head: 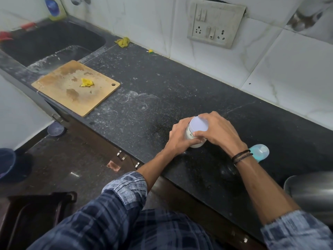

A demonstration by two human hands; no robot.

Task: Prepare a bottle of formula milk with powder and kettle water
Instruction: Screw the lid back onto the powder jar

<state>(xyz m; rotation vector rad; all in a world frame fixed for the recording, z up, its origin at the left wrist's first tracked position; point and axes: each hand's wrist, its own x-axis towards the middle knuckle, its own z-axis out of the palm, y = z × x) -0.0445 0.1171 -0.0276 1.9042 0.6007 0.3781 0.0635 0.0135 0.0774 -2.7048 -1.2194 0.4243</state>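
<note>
Powder jar (198, 126) on speckled black counter (162, 83)

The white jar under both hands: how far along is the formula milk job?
Early. Done: only the setup; the baby bottle sits on the counter behind the right wrist, and what looks like a steel kettle is at lower right. In hand: the left hand grips the jar, the right hand curls over its lid, which is still on. Left: scooping powder, pouring water, closing the bottle.
</note>
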